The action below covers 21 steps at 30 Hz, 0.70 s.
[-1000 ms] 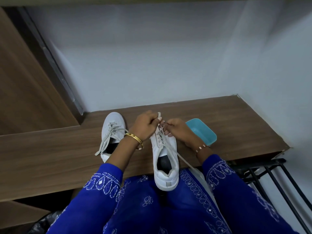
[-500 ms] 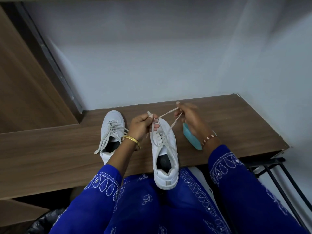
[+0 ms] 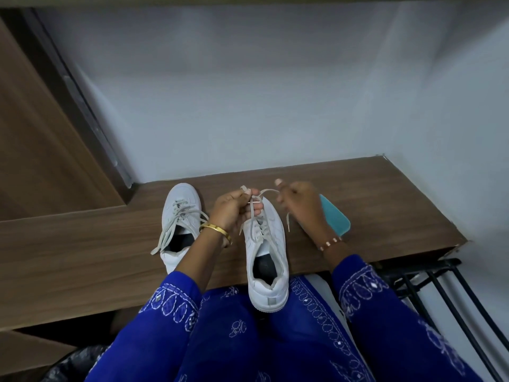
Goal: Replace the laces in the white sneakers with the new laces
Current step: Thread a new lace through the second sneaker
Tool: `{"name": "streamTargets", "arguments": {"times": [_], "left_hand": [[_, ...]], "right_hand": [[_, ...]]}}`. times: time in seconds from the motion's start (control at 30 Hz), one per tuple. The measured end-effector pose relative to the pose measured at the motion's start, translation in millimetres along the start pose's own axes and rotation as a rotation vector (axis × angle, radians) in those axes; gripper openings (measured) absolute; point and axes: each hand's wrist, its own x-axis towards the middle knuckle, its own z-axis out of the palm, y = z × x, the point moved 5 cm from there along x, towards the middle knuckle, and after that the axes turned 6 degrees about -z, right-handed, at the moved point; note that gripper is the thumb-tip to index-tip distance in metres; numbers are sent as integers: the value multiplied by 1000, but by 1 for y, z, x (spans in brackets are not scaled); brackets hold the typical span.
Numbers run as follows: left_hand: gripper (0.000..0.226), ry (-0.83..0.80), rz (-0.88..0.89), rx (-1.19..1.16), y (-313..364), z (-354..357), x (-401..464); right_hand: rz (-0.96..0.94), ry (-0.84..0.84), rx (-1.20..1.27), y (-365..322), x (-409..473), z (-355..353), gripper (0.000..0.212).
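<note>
Sneakers number two: one straddles the shelf's near edge, heel over the lap, likely to bring its lace close; left hand pinches that lace, right hand curls around its loop. Second sneaker sits farther left, laced. One blue tray beyond.

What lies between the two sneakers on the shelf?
In the head view, the left hand and its forearm, with a gold bangle, cross between the left sneaker and right sneaker.
</note>
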Motion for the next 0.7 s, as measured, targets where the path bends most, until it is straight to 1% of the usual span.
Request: {"name": "streamTargets", "arguments": {"times": [0.03, 0.07, 0.13, 0.17, 0.23, 0.27, 0.3, 0.33, 0.4, 0.43, 0.5, 0.57, 0.6, 0.63, 0.7], "left_hand": [[24, -6, 0, 13, 0, 2, -1], [24, -13, -1, 22, 0, 4, -2], [25, -21, 1, 27, -1, 7, -3], [25, -19, 4, 29, -2, 7, -3], [25, -9, 6, 21, -2, 4, -4], [24, -2, 7, 10, -2, 3, -4], [24, 12, 12, -3, -4, 3, -4], [24, 35, 19, -8, -5, 3, -4], [24, 109, 33, -17, -10, 2, -2], [23, 153, 22, -42, -14, 0, 0], [24, 235, -67, -170, -27, -13, 4], [26, 250, -162, -330, -39, -28, 6], [28, 237, -189, -422, -44, -33, 5], [30, 218, -197, -531, -46, -37, 5], [32, 196, -175, -757, -49, -41, 6]], "right_hand": [[65, -93, 62, 1, -5, 14, 49], [111, -140, 80, 1, -7, 24, 52], [156, -124, 98, 3, -7, 35, 54], [174, -83, 157, 3, -5, 37, 49], [238, -9, 445, 3, -3, 34, 27], [276, -2, 601, 4, 0, 32, 18], [305, -25, 726, 4, 2, 31, 15], [322, -68, 795, 3, 4, 32, 17], [366, -113, 865, 3, 1, 36, 20], [409, -103, 908, 3, -1, 35, 22], [505, -27, 1083, 12, -3, 30, 23], [573, 89, 1277, 27, 0, 16, 25], [594, 129, 1329, 34, 1, 11, 26], [601, 152, 1339, 41, 2, 8, 28], [551, 157, 1240, 51, 0, 5, 31]]}}
